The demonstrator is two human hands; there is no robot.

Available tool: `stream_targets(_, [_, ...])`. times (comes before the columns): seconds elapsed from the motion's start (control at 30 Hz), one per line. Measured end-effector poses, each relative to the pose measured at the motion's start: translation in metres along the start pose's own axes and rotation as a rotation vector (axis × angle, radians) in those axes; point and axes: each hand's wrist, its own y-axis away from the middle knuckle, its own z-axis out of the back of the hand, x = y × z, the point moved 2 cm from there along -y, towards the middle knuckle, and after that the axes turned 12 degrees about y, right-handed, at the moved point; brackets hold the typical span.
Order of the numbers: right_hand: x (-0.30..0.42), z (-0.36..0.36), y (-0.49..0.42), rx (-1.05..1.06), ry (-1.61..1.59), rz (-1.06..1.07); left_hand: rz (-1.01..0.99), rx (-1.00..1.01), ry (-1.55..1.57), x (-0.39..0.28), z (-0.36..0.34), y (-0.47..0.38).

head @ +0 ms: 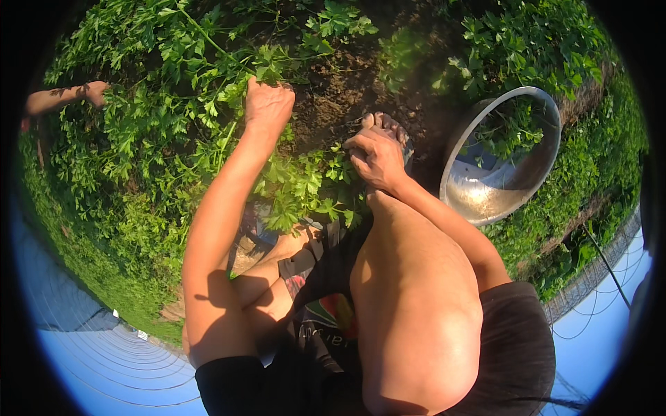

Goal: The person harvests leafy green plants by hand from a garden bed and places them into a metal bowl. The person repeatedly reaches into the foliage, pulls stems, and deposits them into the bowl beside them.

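Observation:
My left hand (271, 104) is closed in a fist among celery-like plants (208, 119). A long green stem (216, 46) runs from the upper left down to its fingers, which appear to grip it. Lower and to the right, my right hand (382, 156) is held with bent fingers just in front of my bare, soil-covered foot (387, 125). Whether anything sits inside those fingers is hidden. Leafy shoots (307, 182) grow between my two hands. Brown soil (338, 99) shows just beyond them.
To the right, a tilted metal basin (499, 205) holds cut greens (512, 132). My raised knee (426, 333) rises beside my right forearm. Another person's arm (67, 98) reaches into the plants at far left. Dense greenery (536, 41) borders the soil strip. Curved hoops (606, 270) stand at the lower right.

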Motion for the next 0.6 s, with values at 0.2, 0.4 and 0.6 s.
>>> stream_targets(0.2, [-0.002,-0.001,0.0,0.051,0.009,-0.041,-0.036,-0.099,0.149,0.012,0.001,0.007])
stream_targets(0.4, [-0.001,0.0,-0.001,0.038,0.005,-0.033,-0.032,-0.183,0.263,0.009,0.001,0.007])
stream_targets(0.6, [0.0,0.001,-0.001,0.016,-0.008,-0.018,-0.056,-0.125,0.195,0.008,0.001,0.001])
